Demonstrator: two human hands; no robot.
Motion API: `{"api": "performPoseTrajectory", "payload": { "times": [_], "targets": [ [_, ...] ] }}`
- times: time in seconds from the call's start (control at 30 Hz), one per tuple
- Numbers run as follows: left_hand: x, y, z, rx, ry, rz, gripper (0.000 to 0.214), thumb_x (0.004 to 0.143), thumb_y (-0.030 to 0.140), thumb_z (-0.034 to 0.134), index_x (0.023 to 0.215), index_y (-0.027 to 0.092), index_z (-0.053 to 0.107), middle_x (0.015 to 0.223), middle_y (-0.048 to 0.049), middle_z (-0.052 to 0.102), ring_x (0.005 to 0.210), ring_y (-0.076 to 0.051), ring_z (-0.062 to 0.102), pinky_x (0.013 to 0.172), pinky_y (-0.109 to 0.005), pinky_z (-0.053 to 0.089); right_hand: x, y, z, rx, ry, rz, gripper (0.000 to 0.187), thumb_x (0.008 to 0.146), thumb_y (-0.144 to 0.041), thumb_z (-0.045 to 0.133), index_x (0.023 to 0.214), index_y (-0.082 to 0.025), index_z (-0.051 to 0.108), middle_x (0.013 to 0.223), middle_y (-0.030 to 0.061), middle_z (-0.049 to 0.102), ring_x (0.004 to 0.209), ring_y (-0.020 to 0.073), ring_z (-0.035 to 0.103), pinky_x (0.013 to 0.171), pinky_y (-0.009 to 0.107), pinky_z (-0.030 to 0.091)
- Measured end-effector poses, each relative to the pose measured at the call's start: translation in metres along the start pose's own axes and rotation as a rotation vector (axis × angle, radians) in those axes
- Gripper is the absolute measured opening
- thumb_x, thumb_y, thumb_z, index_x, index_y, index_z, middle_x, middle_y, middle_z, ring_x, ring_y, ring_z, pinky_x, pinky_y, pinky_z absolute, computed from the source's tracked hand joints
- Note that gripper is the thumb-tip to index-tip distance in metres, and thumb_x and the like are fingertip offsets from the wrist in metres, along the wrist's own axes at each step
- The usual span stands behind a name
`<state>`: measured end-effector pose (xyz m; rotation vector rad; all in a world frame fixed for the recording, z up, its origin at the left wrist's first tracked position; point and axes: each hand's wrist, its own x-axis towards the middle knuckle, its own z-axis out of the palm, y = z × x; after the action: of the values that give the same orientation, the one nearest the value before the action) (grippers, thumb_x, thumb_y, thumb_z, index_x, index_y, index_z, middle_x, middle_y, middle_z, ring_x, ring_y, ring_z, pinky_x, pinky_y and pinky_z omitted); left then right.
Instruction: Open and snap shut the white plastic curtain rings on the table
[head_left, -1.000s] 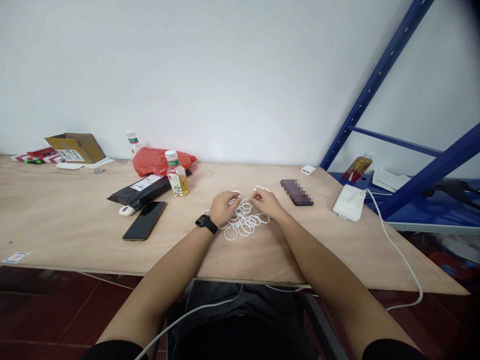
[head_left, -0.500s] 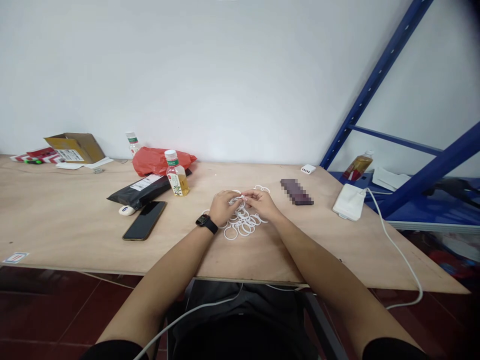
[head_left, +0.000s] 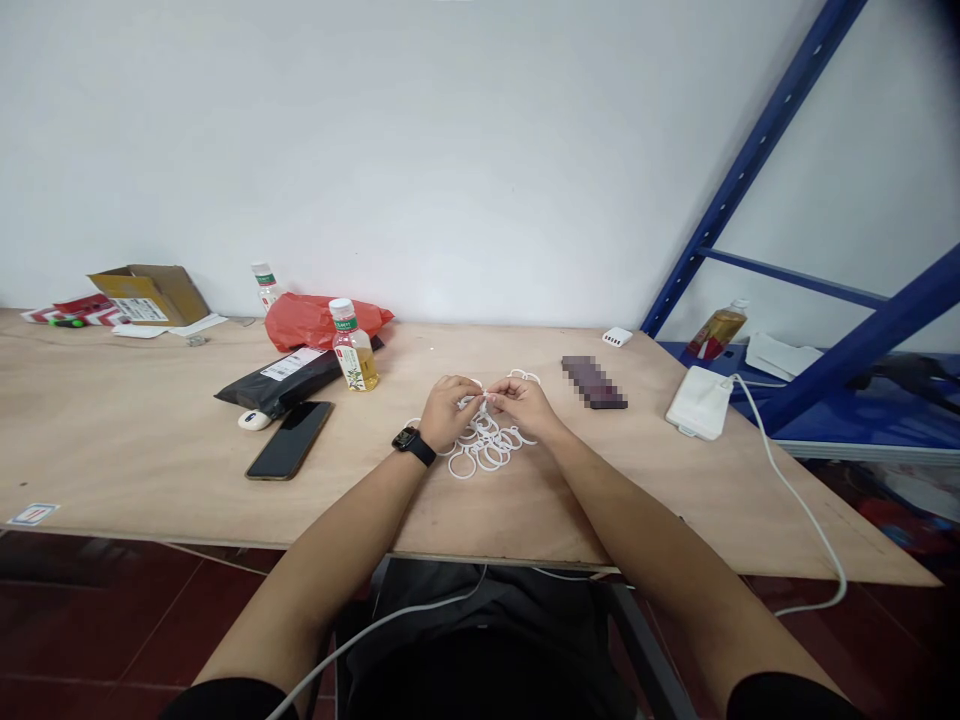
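Note:
A loose pile of white plastic rings (head_left: 463, 465) lies on the plywood table (head_left: 150, 470), and several of them interlock. My left hand (head_left: 448, 412), with a black smartwatch (head_left: 412, 445) on its wrist, and my right hand (head_left: 523, 408) meet above the pile. Their fingertips pinch a white ring (head_left: 480, 401) between them, though the fingers hide most of it. The rest of the pile lies under and just in front of my palms.
Left of my hands lie a black smartphone (head_left: 289, 440), a black parcel (head_left: 281, 380) and a juice bottle (head_left: 354, 355). A blurred dark object (head_left: 592, 383) sits to the right. Further right are a white power bank (head_left: 699, 402) with a cable and a blue metal rack (head_left: 750, 180).
My hands have drawn closer together, from slightly apart to fingertips meeting over the pile. They now pinch a ring, and the rings beneath have shifted slightly.

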<state>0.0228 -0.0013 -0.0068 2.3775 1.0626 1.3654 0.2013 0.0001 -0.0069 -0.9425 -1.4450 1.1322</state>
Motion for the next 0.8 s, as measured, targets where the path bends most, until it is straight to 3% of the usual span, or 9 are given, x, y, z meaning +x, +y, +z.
{"api": "performPoseTrajectory", "payload": {
  "times": [0.23, 0.4, 0.53, 0.67, 0.8],
  "targets": [
    [0.001, -0.005, 0.003, 0.015, -0.016, 0.020, 0.014, 0.090, 0.029, 0.058, 0.087, 0.021, 0.069, 0.092, -0.0053, 0.070, 0.090, -0.018, 0.062, 0.088, -0.037, 0.047, 0.003, 0.004, -0.002, -0.153, -0.007, -0.085, 0.035, 0.072, -0.052, 0.070, 0.079, -0.018, 0.065, 0.069, 0.0018, 0.066, 0.063, 0.0153, 0.062, 0.064, 0.030, 0.052],
    [-0.001, -0.010, 0.005, 0.134, -0.094, -0.088, 0.016, 0.088, 0.032, 0.059, 0.092, 0.022, 0.071, 0.098, -0.0057, 0.071, 0.096, -0.021, 0.061, 0.091, -0.039, 0.045, 0.006, 0.000, -0.032, -0.781, 0.189, -0.321, 0.018, 0.088, -0.032, 0.056, 0.091, -0.021, 0.069, 0.097, 0.0078, 0.070, 0.095, 0.0216, 0.063, 0.087, 0.036, 0.048],
    [-0.005, -0.009, 0.005, 0.205, -0.209, -0.141, 0.015, 0.084, 0.033, 0.062, 0.090, 0.024, 0.073, 0.101, -0.0055, 0.069, 0.100, -0.023, 0.059, 0.094, -0.041, 0.042, 0.007, 0.002, -0.056, -1.106, 0.203, -0.289, 0.019, 0.089, -0.023, 0.053, 0.098, -0.021, 0.070, 0.102, 0.0087, 0.069, 0.097, 0.0225, 0.063, 0.088, 0.035, 0.046],
    [-0.007, -0.004, 0.006, 0.246, -0.268, -0.141, 0.019, 0.078, 0.039, 0.067, 0.090, 0.027, 0.074, 0.106, -0.0051, 0.068, 0.105, -0.027, 0.056, 0.094, -0.045, 0.038, 0.008, 0.006, -0.051, -1.077, 0.103, -0.237, 0.021, 0.084, -0.022, 0.059, 0.101, -0.022, 0.071, 0.101, 0.0066, 0.070, 0.092, 0.0202, 0.064, 0.082, 0.032, 0.047],
    [-0.008, -0.003, 0.006, 0.272, -0.297, -0.154, 0.021, 0.078, 0.042, 0.066, 0.090, 0.027, 0.074, 0.104, -0.0055, 0.068, 0.106, -0.028, 0.055, 0.094, -0.046, 0.036, 0.003, 0.006, -0.029, -0.954, -0.156, -0.238, 0.015, 0.083, -0.023, 0.060, 0.091, -0.022, 0.073, 0.091, 0.0031, 0.072, 0.085, 0.0175, 0.064, 0.075, 0.027, 0.046]
  ]
}}
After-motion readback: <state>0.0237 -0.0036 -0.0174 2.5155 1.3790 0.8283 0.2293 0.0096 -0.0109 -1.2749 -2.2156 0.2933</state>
